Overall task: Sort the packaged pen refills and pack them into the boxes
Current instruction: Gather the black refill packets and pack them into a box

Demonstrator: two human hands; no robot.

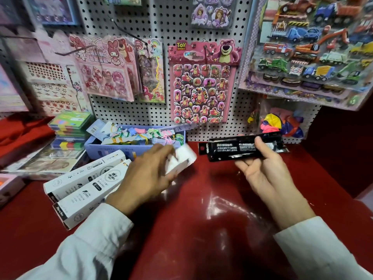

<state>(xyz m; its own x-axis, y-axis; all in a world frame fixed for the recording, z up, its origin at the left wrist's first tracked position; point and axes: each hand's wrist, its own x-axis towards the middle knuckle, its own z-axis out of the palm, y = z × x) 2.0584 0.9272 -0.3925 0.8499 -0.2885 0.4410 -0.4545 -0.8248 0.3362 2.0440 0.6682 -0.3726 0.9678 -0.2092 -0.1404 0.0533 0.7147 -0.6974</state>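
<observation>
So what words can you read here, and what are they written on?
"TOY STORY": on the pink bear sticker sheet hanging on the pegboard.
White boxes on the red table: printed labels and numbers, too small and blurred to read.
Black packet in the right hand: white print, too blurred to read.
White box in the left hand: blurred, no readable text.
</observation>
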